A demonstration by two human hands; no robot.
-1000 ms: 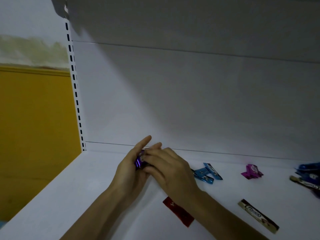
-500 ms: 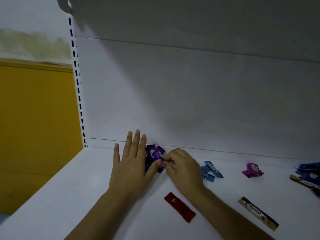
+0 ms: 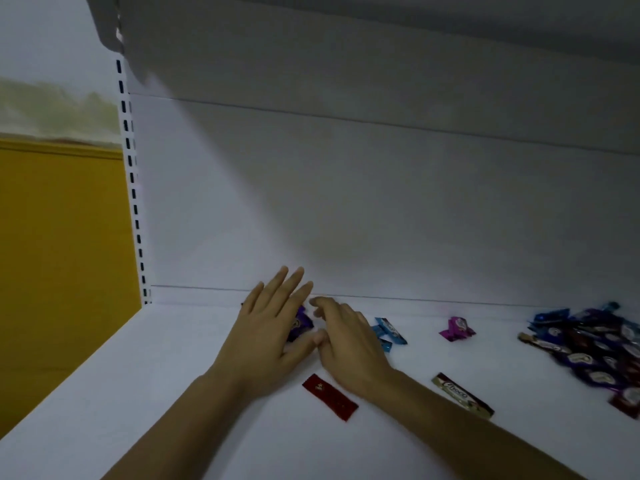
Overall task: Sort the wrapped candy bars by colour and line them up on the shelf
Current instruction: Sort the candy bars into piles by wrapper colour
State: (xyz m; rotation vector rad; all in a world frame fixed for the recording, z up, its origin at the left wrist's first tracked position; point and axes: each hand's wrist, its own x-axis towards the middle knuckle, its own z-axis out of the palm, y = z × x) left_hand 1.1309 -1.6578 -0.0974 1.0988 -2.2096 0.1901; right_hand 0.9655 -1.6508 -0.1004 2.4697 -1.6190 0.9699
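Purple wrapped candies (image 3: 300, 323) lie near the back of the white shelf (image 3: 145, 393), partly hidden under my left hand (image 3: 268, 332), which is flat with straight fingers over them. Just to their right, my right hand (image 3: 349, 341) hovers with loosely bent fingers and holds nothing. Blue candies (image 3: 388, 332) lie right of that hand. A pink candy (image 3: 456, 329) sits further right. A red bar (image 3: 329, 396) and a gold and brown bar (image 3: 462, 395) lie nearer the front. A mixed pile of candies (image 3: 595, 344) fills the far right.
The shelf's white back panel (image 3: 346, 220) rises right behind the candies, and an upper shelf (image 3: 381, 15) hangs overhead. A slotted upright (image 3: 133, 188) marks the shelf's left end, with a yellow wall (image 3: 59, 254) beyond it.
The purple candies went from between both hands down onto the shelf. My left hand flattened over them and my right hand let go. The view shifted right, showing the mixed pile.
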